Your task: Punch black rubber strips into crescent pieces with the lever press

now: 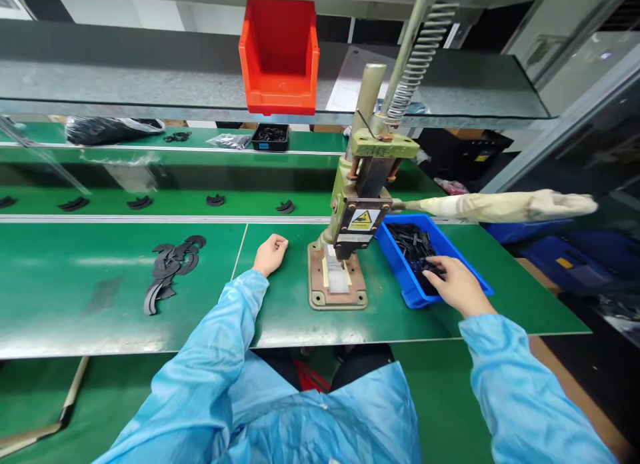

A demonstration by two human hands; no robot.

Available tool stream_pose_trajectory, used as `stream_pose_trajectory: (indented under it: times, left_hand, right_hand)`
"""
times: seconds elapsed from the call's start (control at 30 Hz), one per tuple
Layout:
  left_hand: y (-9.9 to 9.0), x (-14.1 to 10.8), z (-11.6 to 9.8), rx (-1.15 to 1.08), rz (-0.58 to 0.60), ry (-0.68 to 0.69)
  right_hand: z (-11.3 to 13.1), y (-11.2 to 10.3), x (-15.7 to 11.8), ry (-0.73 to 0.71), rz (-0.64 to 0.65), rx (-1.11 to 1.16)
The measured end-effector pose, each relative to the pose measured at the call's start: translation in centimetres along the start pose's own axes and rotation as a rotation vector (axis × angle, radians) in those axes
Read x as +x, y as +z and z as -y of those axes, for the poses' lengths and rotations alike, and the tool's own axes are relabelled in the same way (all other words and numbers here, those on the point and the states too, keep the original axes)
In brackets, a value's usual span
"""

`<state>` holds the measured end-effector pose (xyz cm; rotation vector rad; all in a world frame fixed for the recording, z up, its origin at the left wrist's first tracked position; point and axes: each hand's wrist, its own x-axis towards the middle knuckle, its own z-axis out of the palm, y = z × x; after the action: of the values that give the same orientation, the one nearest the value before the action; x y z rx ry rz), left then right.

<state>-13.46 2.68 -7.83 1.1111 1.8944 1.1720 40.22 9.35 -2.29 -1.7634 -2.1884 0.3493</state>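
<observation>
My right hand [461,287] reaches into a blue bin [411,296] of small black plastic parts [411,243]. Its thumb and fingers close around some of these pieces; which piece exactly is hard to see. Resting on the green bench just left of the hand press [367,204], my left hand [271,255] is curled closed, and its inside is hidden. The press has a base plate with a pale fixture [338,277] under its ram. On the bench further left lies a loose pile of curved black parts [173,264].
The press's wrapped lever [505,205] sticks out to the right above the blue bin. Several curved black pieces [215,200] lie spaced along the green strip behind the bench. A red bin [281,94] sits on the shelf, with a small black tray [271,144] below it.
</observation>
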Motion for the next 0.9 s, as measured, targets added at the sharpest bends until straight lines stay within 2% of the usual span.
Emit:
stream_pose_trajectory:
  times: [0.03, 0.13, 0.23, 0.33, 0.57, 0.9]
  left_hand:
    - [-0.2, -1.1, 0.2, 0.032, 0.006, 0.032]
    - [-0.6, -4.0, 0.7, 0.121, 0.040, 0.129]
    - [-0.7, -5.7, 1.0, 0.164, 0.073, 0.168]
    - [-0.6, -6.2, 0.8, 0.232, 0.073, 0.177]
    - [-0.8, -6.1, 0.7, 0.326, 0.083, 0.169]
    - [-1.1, -5.9, 1.9, 0.324, 0.078, 0.131]
  right_hand:
    - [-0.5, 0.3, 1.6, 0.026, 0.145, -0.084]
    - [-0.8, 1.5, 4.8, 0.052, 0.364, -0.159]
    - [-0.4, 2.6, 5.8, 0.052, 0.436, -0.168]
    - [-0.2, 2.9, 5.6, 0.058, 0.440, -0.182]
    - [0.8, 1.3, 4.1, 0.114, 0.317, -0.105]
    - [2.3, -1.5, 0.7, 0.162, -0.161, 0.183]
